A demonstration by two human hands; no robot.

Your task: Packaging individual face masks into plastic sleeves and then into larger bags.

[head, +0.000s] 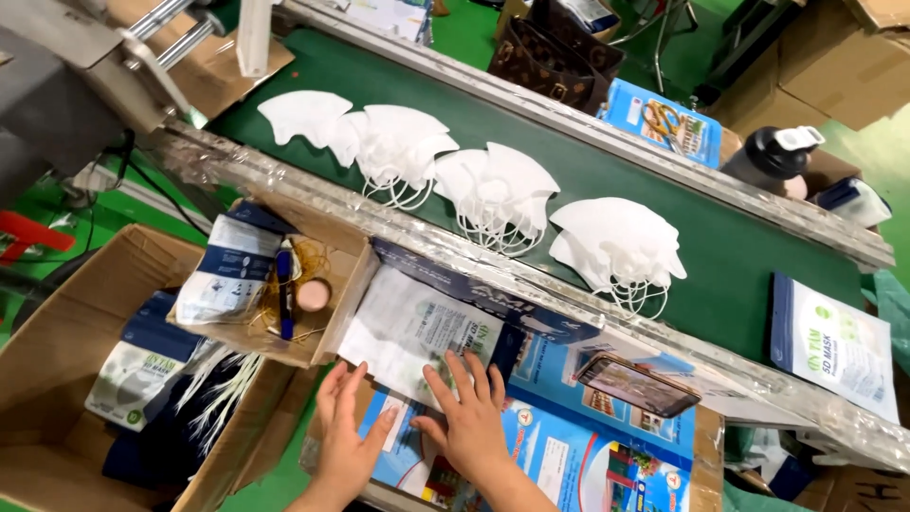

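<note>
I see my left hand (343, 438) and right hand (471, 417) lying flat, fingers spread and holding nothing. The white pouch (409, 330) lies under the right fingertips (466, 368), on the blue board (588, 446) below the conveyor rail (531, 270).

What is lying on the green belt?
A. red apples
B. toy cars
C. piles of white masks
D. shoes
C. Several piles of white masks with ear loops sit in a row on the green belt, while the left hand and right hand rest lower down on a white packet.
</note>
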